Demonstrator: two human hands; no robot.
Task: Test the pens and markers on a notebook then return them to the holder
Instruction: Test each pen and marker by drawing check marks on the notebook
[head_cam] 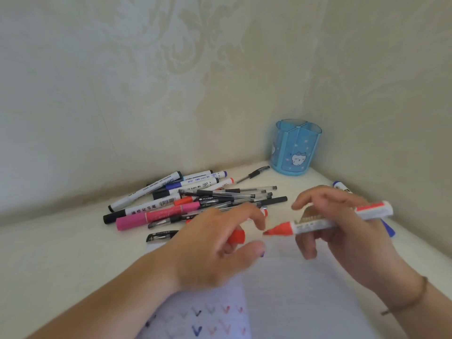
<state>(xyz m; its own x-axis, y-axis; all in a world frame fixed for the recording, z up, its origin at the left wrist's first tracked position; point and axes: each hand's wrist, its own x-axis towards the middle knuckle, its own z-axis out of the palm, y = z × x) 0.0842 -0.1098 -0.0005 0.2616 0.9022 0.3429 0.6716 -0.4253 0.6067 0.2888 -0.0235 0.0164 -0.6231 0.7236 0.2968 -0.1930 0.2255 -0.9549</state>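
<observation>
— Cream damask-pattern wallpaper meets in a corner behind a pale table [61,253]. How are the hands placed?

— Both hover above the white lined notebook [293,289]. The right hand [342,223] comes in from the lower right, palm turned inward, a thin brown band [413,299] on the wrist. Its grip is closed around a red whiteboard marker [330,220], thumb and fingers curled about the white barrel.

— And the left?

— The left hand [220,243] reaches in from the lower left, fingers bent, gripping the marker's red cap [237,237] against the palm, just beside the bared tip.

— What does the marker look like?

— Cylindrical white barrel with a printed label, red collar and red chisel tip pointing left, lying nearly level. It is uncapped.

— The notebook page?

— 2 rows of small V-shaped test strokes [215,319] in grey, blue, and red near the bottom edge.

— Where are the other pens?

— A loose pile of pens and markers [190,201] lies on the table beyond the left hand: white-barrelled markers, a pink marker [151,217], clear gel pens with black caps. 1 black pen [254,174] lies apart, near the holder.

— The holder?

— A translucent blue plastic pen holder [297,148], round with divided compartments and a cartoon figure, stands in the corner. A blue marker [389,230] lies behind the right hand.
</observation>
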